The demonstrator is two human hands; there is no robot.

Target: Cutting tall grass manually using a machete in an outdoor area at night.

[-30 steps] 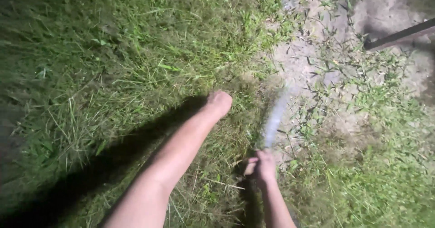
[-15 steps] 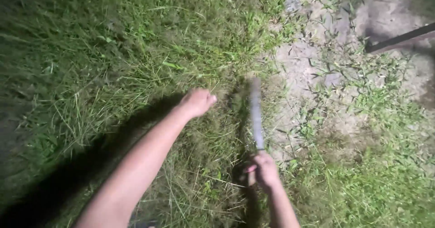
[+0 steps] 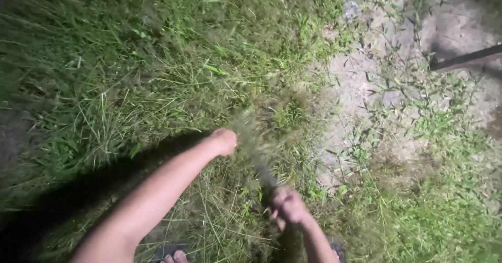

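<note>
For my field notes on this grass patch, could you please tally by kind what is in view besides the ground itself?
Hands: 2 (left hand fisted at a grass tuft, right hand gripping the blade's handle)
Long grey metal blade, motion-blurred: 1
Dark straight bar on the bare soil: 1
Sandalled foot, toes showing: 1
Total: 5

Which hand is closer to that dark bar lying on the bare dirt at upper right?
Right. The right hand, gripping the blurred blade, sits below-left of the dark bar; the left hand is farther left, in the grass.
</note>
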